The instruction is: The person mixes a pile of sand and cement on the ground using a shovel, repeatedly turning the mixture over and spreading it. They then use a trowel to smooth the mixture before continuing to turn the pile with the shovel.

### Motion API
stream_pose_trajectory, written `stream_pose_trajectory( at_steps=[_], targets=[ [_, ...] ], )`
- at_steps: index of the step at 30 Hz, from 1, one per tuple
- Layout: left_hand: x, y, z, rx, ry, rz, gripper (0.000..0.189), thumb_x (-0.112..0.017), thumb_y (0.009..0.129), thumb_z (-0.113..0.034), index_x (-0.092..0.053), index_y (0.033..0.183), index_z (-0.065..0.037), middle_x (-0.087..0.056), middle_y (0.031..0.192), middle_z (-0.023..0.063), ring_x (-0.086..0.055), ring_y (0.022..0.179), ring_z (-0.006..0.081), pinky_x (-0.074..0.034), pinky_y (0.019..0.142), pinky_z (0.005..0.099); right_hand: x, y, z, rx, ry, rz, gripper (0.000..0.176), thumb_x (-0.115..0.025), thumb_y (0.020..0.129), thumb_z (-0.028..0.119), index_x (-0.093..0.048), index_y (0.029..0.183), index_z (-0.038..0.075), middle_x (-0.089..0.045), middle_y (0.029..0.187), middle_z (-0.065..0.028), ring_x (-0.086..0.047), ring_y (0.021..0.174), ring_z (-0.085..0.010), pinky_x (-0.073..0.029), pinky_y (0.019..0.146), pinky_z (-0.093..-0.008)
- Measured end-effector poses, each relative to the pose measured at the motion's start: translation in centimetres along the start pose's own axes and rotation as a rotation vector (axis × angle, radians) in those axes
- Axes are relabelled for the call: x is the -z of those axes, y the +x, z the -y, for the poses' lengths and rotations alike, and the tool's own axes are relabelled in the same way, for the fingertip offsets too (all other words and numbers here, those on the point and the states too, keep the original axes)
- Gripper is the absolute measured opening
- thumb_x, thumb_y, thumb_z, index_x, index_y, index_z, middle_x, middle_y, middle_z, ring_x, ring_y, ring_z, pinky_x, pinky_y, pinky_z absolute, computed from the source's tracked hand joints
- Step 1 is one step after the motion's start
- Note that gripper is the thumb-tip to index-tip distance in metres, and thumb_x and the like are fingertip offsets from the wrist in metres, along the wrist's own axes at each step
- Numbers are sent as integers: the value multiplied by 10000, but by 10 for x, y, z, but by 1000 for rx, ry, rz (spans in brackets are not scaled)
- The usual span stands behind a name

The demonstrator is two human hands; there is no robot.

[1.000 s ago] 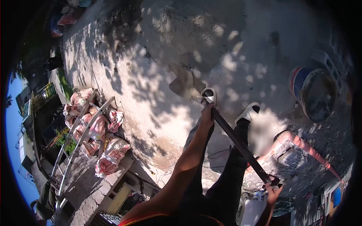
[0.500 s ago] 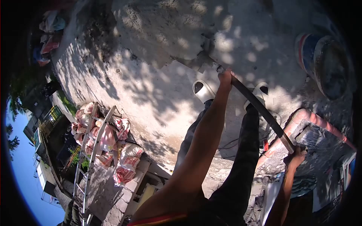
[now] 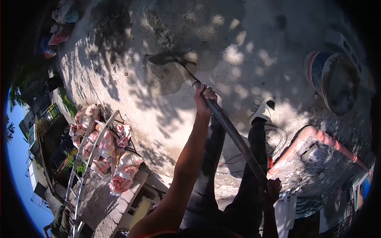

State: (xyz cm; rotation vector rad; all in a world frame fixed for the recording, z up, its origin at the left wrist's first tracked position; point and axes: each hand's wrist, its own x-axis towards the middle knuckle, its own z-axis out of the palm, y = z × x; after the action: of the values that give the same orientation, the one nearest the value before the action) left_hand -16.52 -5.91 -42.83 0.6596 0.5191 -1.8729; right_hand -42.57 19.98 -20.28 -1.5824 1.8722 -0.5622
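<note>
Shovel [image 3: 239, 143] in L fingers [image 3: 209, 93] & R fingers [image 3: 273, 187], blade [image 3: 162, 59] past L

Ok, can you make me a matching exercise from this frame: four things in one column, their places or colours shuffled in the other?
1. Shovel
2. Bucket
3. Bent pipe
4. Ladder

A. Pink
B. Passing in front of the bags in this view
C. Held by the left hand and right hand
D. Mostly blue outside, with red and white bands

Pairs: 1-C, 2-D, 3-A, 4-B
</note>
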Motion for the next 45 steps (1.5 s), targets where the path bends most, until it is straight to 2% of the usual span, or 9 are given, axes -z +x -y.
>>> stream_pose_trajectory(
  at_steps=[5,7,11,14,20,24,34,41,45],
  targets=[
    [-1,26,133,-59,688,-550,88,-499,723,-88,-417,703,-63,-414,549,34,-442,433,139,-391,392,263,57,-58,-77,-1144,688,-417,189,-541,761,153,-497,847,-10,-500,810,-79,-483,719,-158,-394,642,-291],
    [49,58,174,-56,776,-589,78,-486,687,-67,-424,679,-20,-424,477,71,-450,373,184,-392,357,300,61,-46,-105,-1031,570,-829,206,-551,730,72,-436,894,23,-493,798,-59,-479,673,-150,-407,633,-296],
    [64,105,149,-83,720,-656,129,-509,672,-92,-442,666,19,-471,525,112,-476,417,202,-404,392,323,67,13,-187,-1145,524,-515,89,-486,760,77,-481,795,-4,-486,724,-35,-466,604,-120,-388,530,-263],
    [71,133,49,-70,509,-456,122,-458,753,-102,-449,700,7,-484,614,116,-502,569,220,-416,512,343,19,150,-80,-1197,635,-348,100,-515,748,112,-501,727,16,-502,641,-19,-431,496,-81,-336,434,-245],
    [22,90,-17,-84,166,-307,118,-418,703,-127,-387,590,-116,-387,510,-13,-386,451,109,-376,465,240,-25,118,-31,-269,318,-384,60,-550,708,51,-522,736,5,-535,685,-92,-506,555,-179,-389,492,-265],
    [24,28,-58,-72,93,-173,168,-402,737,-222,-423,627,-97,-360,479,-49,-385,435,63,-374,440,220,-22,79,-6,325,38,93,189,-604,668,91,-515,804,-8,-530,808,-118,-507,676,-252,-401,606,-348],
    [35,69,125,-112,798,-514,97,-487,714,-86,-433,728,-7,-446,571,56,-462,473,164,-416,450,313,42,23,-80,-831,372,-554,172,-578,729,100,-505,798,-39,-507,763,-80,-474,674,-149,-387,621,-276],
    [52,150,-5,-161,513,-474,75,-451,747,-92,-420,722,-29,-436,590,53,-466,513,186,-416,486,325,2,194,-142,-1333,796,17,174,-496,760,192,-504,637,70,-434,460,-6,-374,340,-72,-286,328,-222],
    [20,148,-85,-308,532,-398,111,-421,748,-110,-390,646,-80,-399,538,24,-410,464,140,-409,486,278,-37,250,-17,-644,306,-226,173,-566,701,139,-471,594,41,-473,520,-29,-447,423,-100,-339,389,-234]
  ],
)
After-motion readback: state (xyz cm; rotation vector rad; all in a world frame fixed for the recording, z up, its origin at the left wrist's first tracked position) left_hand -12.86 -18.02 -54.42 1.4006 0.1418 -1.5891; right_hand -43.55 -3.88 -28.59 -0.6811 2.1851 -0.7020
